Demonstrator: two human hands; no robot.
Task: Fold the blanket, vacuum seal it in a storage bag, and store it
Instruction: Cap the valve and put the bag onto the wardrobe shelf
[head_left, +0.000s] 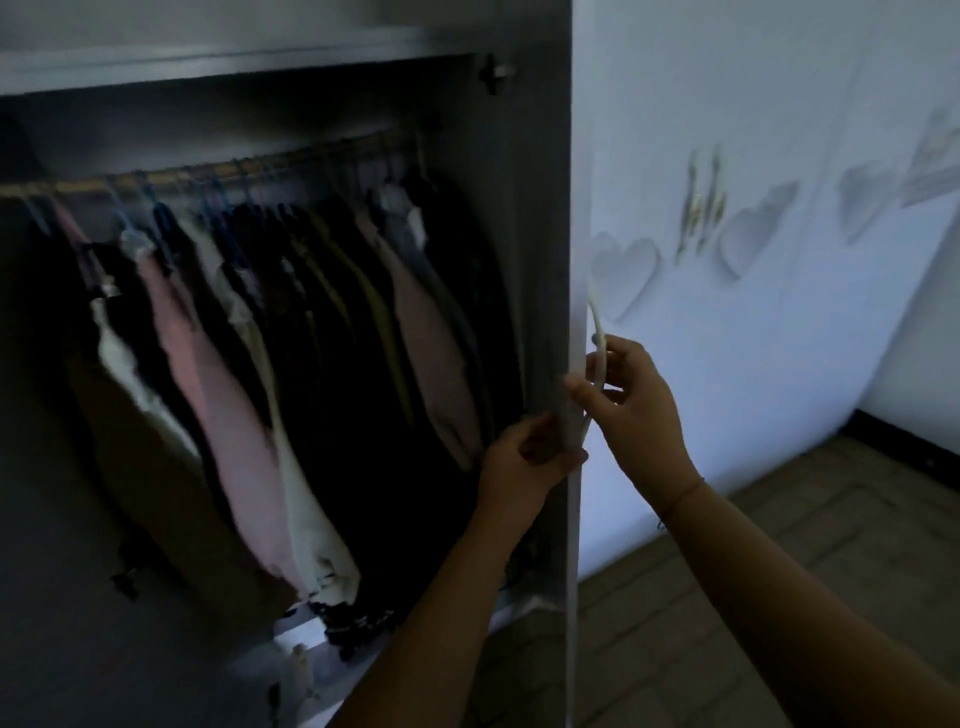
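Blanket and storage bag are both out of sight, so where the task's thing lies cannot be told from this moment.

Head view: a wardrobe (260, 67) stands open. Inside, dark, pink and cream clothes (311, 338) hang packed along a rod (234, 169). The door (571, 405) is seen edge-on, between the two hands. The left hand (524, 462) grips the door's edge, fingers curled round to the inner side and thumb on the near face. The right hand (639, 405) holds the pale handle (600, 338) on the outer face, fingers wrapped about its lower part. To the right are white panels with faint heart shapes (753, 234), and below them a brown tiled floor (779, 545). Something pale sits at the wardrobe's bottom (301, 665), too blurred and dim to name.

The step in hand looks like the storing one, with the door being worked by both hands. Whether it is swinging open or closed cannot be read from a single frame. If the sealed bag is not yet inside, the next move calls for letting go of the door, fetching the bag and finding room below the clothes. If it is in, the door only needs pushing home with fingers kept off the edge.
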